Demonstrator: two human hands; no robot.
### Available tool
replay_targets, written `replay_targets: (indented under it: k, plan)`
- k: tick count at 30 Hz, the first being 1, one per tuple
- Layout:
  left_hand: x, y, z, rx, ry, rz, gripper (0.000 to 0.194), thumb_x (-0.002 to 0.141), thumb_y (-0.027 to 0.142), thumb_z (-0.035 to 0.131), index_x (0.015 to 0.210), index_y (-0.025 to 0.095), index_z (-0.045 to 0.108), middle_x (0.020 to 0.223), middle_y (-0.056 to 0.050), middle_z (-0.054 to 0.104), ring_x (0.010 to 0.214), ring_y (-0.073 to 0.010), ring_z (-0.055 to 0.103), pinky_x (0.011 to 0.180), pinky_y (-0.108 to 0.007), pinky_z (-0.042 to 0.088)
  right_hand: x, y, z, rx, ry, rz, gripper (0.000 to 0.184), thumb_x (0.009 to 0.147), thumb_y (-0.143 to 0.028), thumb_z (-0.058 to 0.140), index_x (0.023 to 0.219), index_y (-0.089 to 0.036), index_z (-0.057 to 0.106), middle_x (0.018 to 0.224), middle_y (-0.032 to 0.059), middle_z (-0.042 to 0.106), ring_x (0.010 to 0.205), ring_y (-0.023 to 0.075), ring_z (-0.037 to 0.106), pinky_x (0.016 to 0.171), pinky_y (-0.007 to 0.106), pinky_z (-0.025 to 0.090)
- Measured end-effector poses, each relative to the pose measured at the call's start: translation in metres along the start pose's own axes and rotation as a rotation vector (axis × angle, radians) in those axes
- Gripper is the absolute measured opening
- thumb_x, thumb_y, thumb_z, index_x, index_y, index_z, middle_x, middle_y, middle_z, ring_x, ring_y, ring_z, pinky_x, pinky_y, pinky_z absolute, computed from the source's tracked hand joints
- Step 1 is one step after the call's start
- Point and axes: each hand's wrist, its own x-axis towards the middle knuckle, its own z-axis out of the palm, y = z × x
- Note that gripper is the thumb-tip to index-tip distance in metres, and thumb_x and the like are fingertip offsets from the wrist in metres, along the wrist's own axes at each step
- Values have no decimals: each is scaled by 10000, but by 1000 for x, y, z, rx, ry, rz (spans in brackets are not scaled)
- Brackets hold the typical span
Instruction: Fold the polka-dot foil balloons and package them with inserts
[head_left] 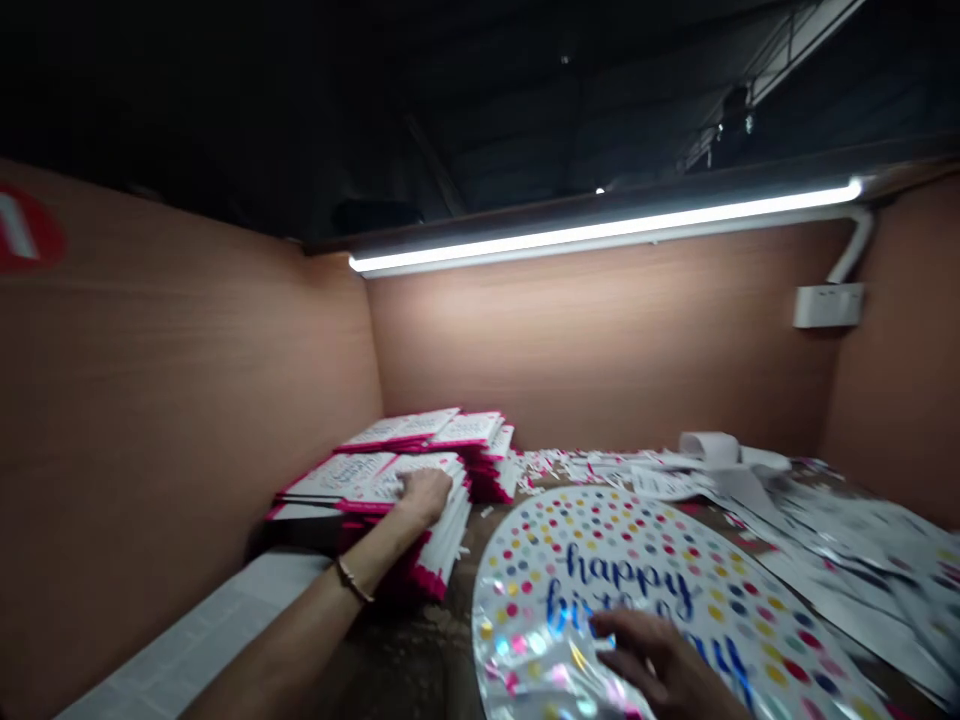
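Observation:
At the left, my left hand [426, 497] reaches onto the front stack of white and pink printed packets [367, 482]. Its fingers are bent down and closed on the top packet there; the fingertips are partly hidden and blurred. A large round foil balloon [600, 530], flat, white with coloured dots and blue "happy birthday" lettering, lies in front of me. Just over its lower part is my right hand [652, 655], fingers apart, with nothing visibly held. Beside those fingers, shiny, wrinkled clear film [547, 665] reflects the light across the balloon's lower left.
Wooden panels [600, 340] enclose the bench on three sides, with a lit tube lamp [600, 228] along the back. Paper scraps [570, 466] are scattered behind the balloon. A curled white strip [709, 450] and more flat foil sheets [847, 555] lie at the right.

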Motion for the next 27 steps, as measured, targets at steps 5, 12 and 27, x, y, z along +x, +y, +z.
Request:
replay_targets:
  k: [5,12,27]
  plan:
    - [-50,77,28,-204,84,395,336,958,328,349,1221,184,501,1292,-108,472,1211,-235,426,1019,-377,334,-45,6,-44,-323,-13,-100,366,856,-416,513,1185,-266,572,1275,65,508,1192,236,426,1002,357,340]
    - [-105,149,109,-582,-48,808,479,933,395,398,1359,179,362,1452,-121,261,1360,-288,141,1086,-534,149,-87,30,2,-313,-149,10,485,664,-261,734,1131,-198,618,1164,114,553,1064,278,488,912,386,405]
    - [-93,118,87,-1039,-341,737,220,751,313,606,920,179,650,977,-15,637,940,-197,571,846,-250,430,-34,30,-10,50,-82,374,201,770,-308,480,678,-153,568,571,-18,503,571,125,470,526,230,336]
